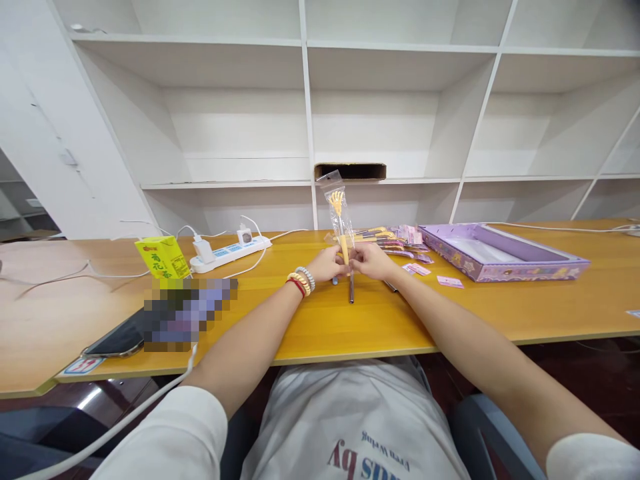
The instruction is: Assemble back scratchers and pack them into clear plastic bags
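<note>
Two hands are seen, the left hand (pixel 327 265) and the right hand (pixel 370 260), and one packaged pen (pixel 340 220) in a clear sleeve is held upright between them. One dark pen (pixel 351 291) is laid on the desk (pixel 320 320) just below. One heap of further packets (pixel 395 241) is counted behind; their number cannot be told. One purple box lid (pixel 500 252), one power strip (pixel 231 252), one yellow drink carton (pixel 163 257) and one phone (pixel 116 341) are found. Three bracelets (pixel 301 280) are worn on the left wrist.
</note>
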Tool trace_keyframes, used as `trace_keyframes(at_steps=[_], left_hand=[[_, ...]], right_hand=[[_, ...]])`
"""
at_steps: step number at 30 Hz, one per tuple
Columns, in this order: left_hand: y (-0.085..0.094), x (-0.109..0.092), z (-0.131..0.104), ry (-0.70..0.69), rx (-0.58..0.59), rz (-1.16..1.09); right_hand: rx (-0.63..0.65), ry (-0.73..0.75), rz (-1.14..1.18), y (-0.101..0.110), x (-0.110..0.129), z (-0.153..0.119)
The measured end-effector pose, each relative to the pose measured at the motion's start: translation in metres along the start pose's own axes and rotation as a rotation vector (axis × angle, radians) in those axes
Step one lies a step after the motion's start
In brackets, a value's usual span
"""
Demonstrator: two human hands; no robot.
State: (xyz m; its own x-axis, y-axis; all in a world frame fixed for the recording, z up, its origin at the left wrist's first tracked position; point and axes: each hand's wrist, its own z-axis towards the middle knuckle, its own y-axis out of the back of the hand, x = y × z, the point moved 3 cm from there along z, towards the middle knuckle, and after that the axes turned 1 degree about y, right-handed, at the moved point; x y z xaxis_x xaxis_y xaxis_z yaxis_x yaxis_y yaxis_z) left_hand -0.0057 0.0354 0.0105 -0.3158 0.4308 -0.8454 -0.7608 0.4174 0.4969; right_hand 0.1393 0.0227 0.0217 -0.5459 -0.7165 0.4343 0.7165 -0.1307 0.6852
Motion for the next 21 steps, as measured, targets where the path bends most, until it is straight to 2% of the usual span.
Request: trace_keyframes(at_steps=[7, 21], left_hand=[[-0.001, -0.005, -0.002, 0.029, -0.028, 0.019], [-0.001, -0.012, -0.006, 0.110, -0.016, -0.036]], right_hand=[[-0.007, -0.003, -0.033, 0.002, 0.006, 0.000], [-0.025, 0.008, 0.003, 0.002, 0.002, 0.000]])
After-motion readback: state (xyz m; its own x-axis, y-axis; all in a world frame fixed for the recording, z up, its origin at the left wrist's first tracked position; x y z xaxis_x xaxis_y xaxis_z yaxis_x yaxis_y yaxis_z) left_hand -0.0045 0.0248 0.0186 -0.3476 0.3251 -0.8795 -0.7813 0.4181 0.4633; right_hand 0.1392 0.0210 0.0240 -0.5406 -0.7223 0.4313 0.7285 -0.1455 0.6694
